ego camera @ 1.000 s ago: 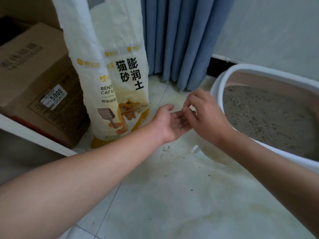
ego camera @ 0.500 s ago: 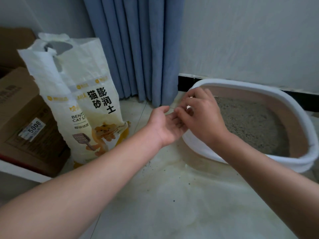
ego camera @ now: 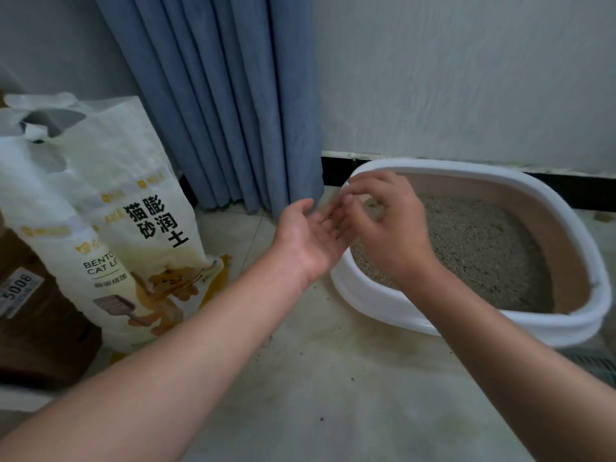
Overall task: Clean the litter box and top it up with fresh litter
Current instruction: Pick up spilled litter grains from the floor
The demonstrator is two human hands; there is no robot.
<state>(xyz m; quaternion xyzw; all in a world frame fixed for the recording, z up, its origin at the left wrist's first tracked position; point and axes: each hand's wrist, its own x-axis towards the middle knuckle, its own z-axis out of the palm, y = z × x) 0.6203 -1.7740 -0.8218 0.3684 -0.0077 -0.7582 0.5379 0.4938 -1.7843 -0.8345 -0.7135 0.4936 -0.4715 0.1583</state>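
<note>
A white-rimmed litter box (ego camera: 563, 208) with beige inner walls sits on the floor at right, holding grey litter (ego camera: 473, 248). A white and yellow cat litter bag (ego camera: 133, 228) stands upright at left. My left hand (ego camera: 310, 238) is held palm up, fingers relaxed, at the box's near-left rim, with a few dark grains on the fingers. My right hand (ego camera: 386, 225) hovers over the box's left end, its fingertips curled and brushing at my left fingers. Whether it pinches any grains I cannot tell.
A blue curtain (ego camera: 226, 101) hangs behind the bag. A brown cardboard box (ego camera: 30, 315) sits at far left on a white ledge. Scattered litter grains (ego camera: 266, 341) dot the pale tiled floor. A grey ribbed item (ego camera: 596, 365) peeks in at right.
My view has risen and swung right, showing more of the litter box. Both hands moved together from the floor side to over the box's left rim, right fingers still working at the left palm.
</note>
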